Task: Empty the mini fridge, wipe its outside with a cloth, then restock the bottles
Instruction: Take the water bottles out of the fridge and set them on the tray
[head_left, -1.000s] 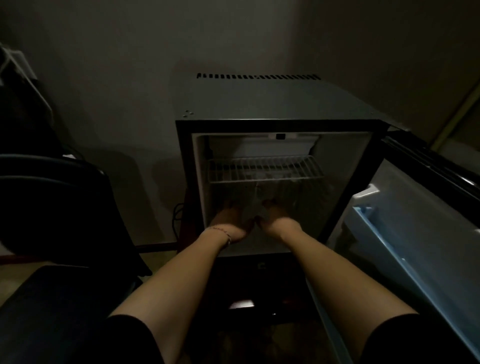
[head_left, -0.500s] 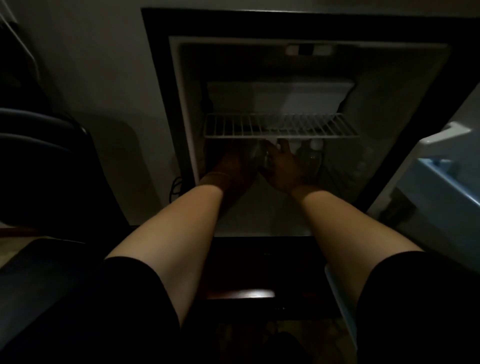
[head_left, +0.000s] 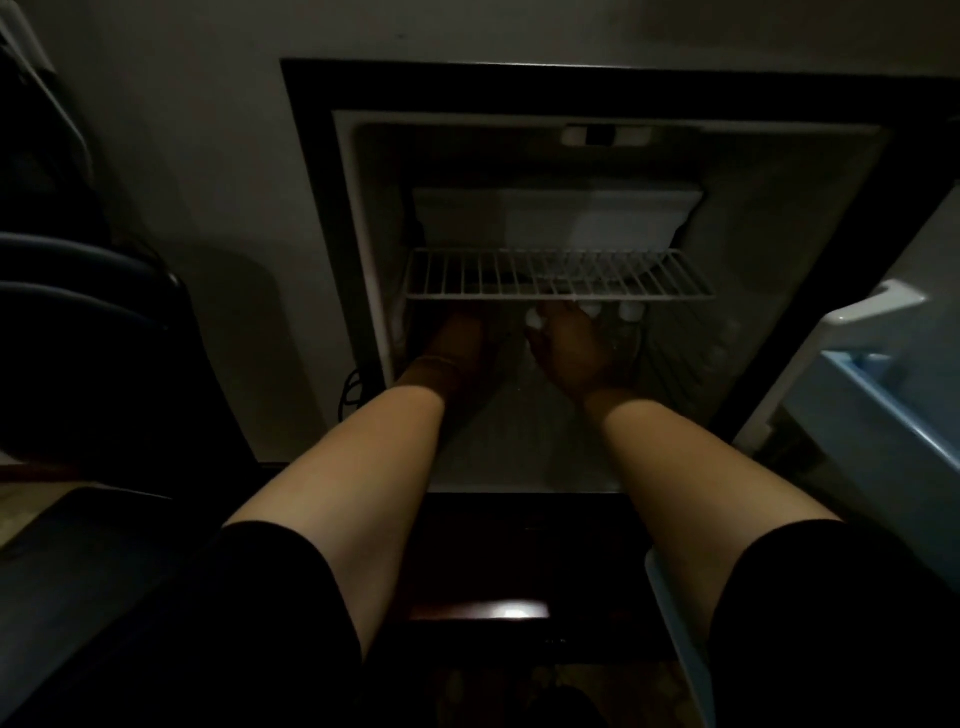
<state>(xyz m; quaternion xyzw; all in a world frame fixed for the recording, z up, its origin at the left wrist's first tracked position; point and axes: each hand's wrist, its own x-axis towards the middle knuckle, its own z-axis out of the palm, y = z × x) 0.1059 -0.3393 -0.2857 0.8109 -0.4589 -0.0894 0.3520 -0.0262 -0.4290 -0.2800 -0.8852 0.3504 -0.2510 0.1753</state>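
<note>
The mini fridge (head_left: 322, 218) stands open in front of me, dim inside, with a white wire shelf (head_left: 558, 275) across its middle. Both my hands reach in under that shelf. My right hand (head_left: 574, 351) is among clear bottles with white caps (head_left: 631, 310) at the back and curls round one bottle (head_left: 534, 319) by its thumb. My left hand (head_left: 457, 345) lies apart at the left in deep shade, its fingers hidden. A white freezer box (head_left: 556, 218) sits above the shelf.
The fridge door (head_left: 878, 395) hangs open at the right, its pale blue rack sticking out. A dark chair (head_left: 78, 322) stands at the left beside the wall. A black cable (head_left: 350, 389) hangs by the fridge's left side. Dark wood runs below the fridge.
My head has dropped closer to the fridge, which now fills the view. Both hands have gone deeper under the shelf, and the left hand has moved away from the right one.
</note>
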